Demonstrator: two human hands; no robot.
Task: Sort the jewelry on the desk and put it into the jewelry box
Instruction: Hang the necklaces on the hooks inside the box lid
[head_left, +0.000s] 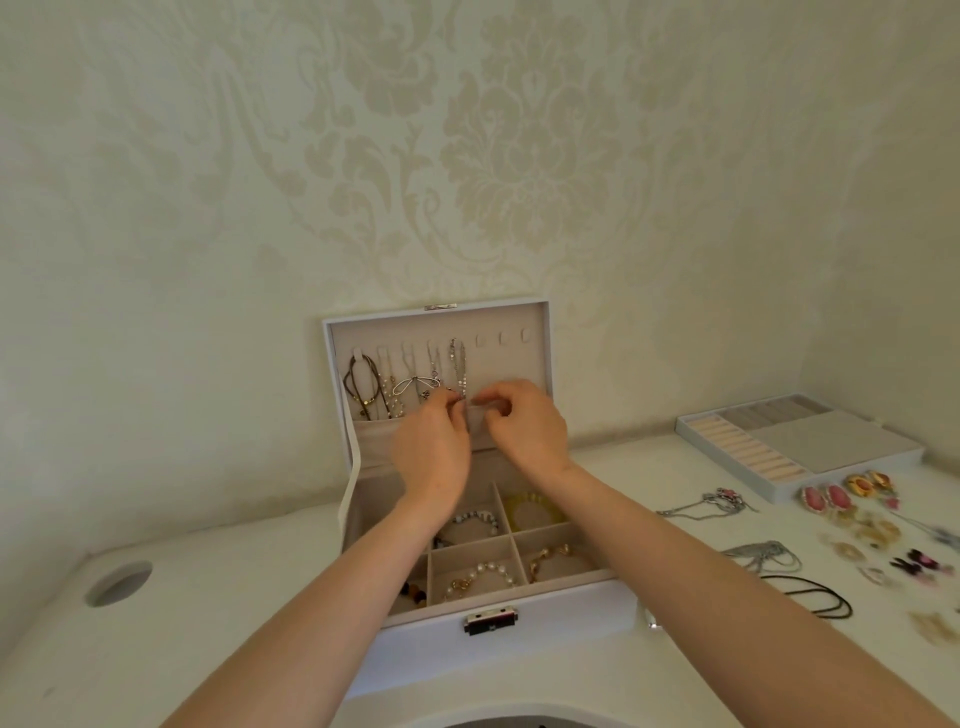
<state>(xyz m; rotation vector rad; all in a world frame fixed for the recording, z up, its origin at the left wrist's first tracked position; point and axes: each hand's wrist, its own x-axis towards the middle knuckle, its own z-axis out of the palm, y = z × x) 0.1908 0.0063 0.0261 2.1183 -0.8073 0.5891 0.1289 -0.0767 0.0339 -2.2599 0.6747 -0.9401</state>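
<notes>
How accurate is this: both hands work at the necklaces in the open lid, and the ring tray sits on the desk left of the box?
One error: the head view shows the ring tray on the desk right of the box; the rest holds.

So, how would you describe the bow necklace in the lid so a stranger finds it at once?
Find the white jewelry box on the desk; its open lid stands upright with necklaces hanging in a row. The bow necklace hangs third from the left, and it alone has a pale wire pendant shaped like a bow.
</notes>
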